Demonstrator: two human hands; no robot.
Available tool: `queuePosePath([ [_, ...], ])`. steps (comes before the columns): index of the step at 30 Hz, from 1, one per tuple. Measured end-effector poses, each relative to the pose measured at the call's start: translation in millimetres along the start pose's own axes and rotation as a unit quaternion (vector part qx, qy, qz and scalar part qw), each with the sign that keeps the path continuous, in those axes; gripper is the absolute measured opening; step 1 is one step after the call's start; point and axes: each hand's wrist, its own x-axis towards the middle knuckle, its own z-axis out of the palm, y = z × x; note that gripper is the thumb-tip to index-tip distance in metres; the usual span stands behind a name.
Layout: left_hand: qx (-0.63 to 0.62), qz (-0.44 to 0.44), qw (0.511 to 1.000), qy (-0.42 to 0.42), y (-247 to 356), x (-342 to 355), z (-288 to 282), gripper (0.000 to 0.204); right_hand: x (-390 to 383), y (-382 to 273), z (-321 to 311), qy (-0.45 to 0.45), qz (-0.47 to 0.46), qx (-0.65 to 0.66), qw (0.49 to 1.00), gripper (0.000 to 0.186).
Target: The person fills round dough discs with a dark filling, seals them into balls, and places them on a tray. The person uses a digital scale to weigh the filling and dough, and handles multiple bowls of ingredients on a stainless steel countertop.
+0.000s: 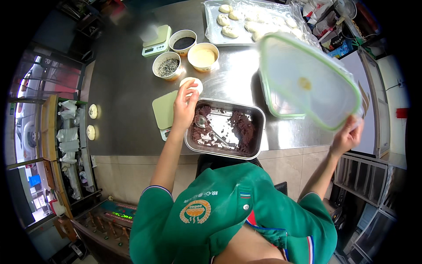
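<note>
The right hand (348, 136) is clamped on the near corner of a green-rimmed lid (323, 75), held tilted and blurred above the right end of the table (123, 119), partly over a green-rimmed container (285, 117). The left hand (184, 106) has its fingers bent over a round white piece (198, 86) (whether they grip it or only touch it, I cannot tell), just beyond the far left corner of a metal pan (220, 152). That pan sits at the table's near edge, with dark crumbly filling (244, 130) heaped along its sides and a spoon (201, 121) inside. A scale (161, 112) stands beside the left forearm. Farther back are three paper bowls (203, 57); a tray (210, 20) of dough pieces (230, 31) lies at the table's far edge.
</note>
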Motion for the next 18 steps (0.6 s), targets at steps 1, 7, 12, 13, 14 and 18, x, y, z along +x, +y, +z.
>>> queuePosePath([
  [1,0.076,-0.003,0.997,0.009,-14,-3,-1,0.033,14,0,-12,0.012,-0.130,-0.080,0.988,0.021],
  [7,0.389,-0.158,0.907,-0.019,-36,-64,-18,0.036,3,139,3,-0.029,-0.305,-0.352,0.884,0.035],
  [12,0.273,-0.069,0.959,0.013,-86,-82,-29,0.038,-52,197,26,-0.217,-0.288,-0.327,0.874,0.039],
  [13,0.246,-0.073,0.966,0.015,-82,-77,-25,0.038,-60,200,26,-0.239,-0.262,-0.318,0.879,0.040],
  [14,0.209,-0.102,0.973,0.001,-84,-69,-25,0.037,-68,200,26,-0.261,-0.238,-0.309,0.883,0.040],
  [18,0.159,-0.123,0.980,-0.005,-110,-41,-10,0.035,-75,157,30,-0.179,-0.187,-0.247,0.934,0.036],
])
